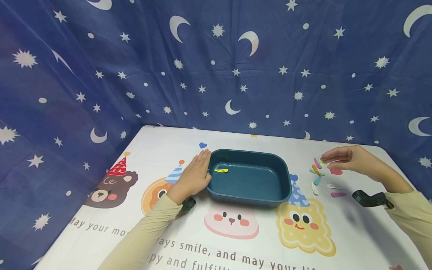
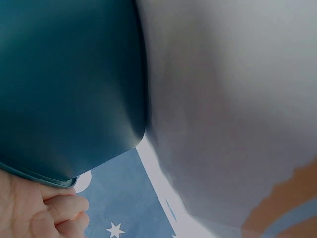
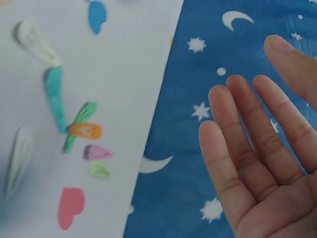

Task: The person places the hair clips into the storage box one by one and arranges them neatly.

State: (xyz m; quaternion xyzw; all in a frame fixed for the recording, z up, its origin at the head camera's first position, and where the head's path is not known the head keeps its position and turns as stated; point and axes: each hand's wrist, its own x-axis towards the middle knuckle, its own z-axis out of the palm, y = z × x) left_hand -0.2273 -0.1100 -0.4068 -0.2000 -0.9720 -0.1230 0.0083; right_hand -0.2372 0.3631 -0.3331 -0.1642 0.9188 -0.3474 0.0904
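Note:
A dark teal plastic basin stands mid-table with one yellow snap hair clip lying inside, near its left end. My left hand rests against the basin's left rim, fingers straight. Over on the right, my right hand hovers above the scattered hair clips, fingers extended and apart from the thumb, holding nothing. Below it lie an orange clip across a green clip, a teal clip, a pink clip, a light green clip and a white clip. A magenta clip lies nearer me.
The white tablecloth carries printed cartoon figures and lettering. Behind and to the left hangs a blue curtain with moons and stars. A black wrist device sits at my right sleeve.

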